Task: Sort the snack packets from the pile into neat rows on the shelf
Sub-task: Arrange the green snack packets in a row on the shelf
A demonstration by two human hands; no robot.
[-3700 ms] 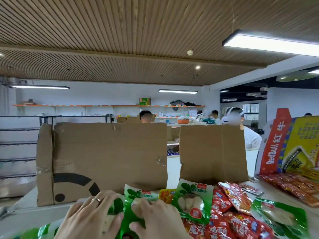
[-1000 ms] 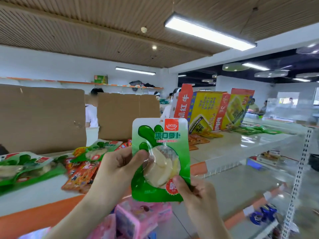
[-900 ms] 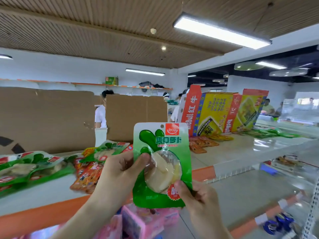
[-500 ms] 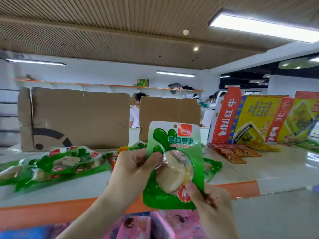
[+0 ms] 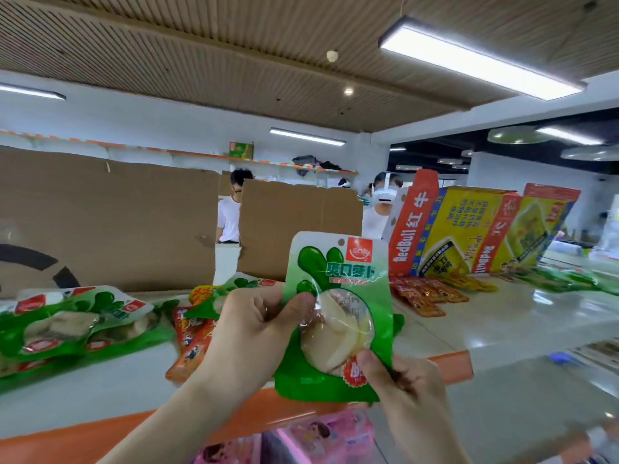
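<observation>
Head view is showing a green snack packet being held upright in the air, just in front of the orange front edge of the shelf. Its long axis is running vertically and its printed face is turned toward the camera. The left hand is pinching the packet's left edge about midway up, thumb on the clear window and fingers curled behind. The right hand is pinching the lower right corner, thumb pressing on the front. Neither hand is holding anything else.

Matching green packets are lying flat toward the shelf's left end, with a jumble of red and orange packets between them and the hands. A short row of orange packets is lying further right, at the foot of the Red Bull cartons along the back edge.

The coming placement is probably turning on this: the like-coloured group is lying to the left of the held packet, so the left hand is nearer to it (the right would be reaching across). The packet would also need tipping from upright to flat before it joins a row.
</observation>
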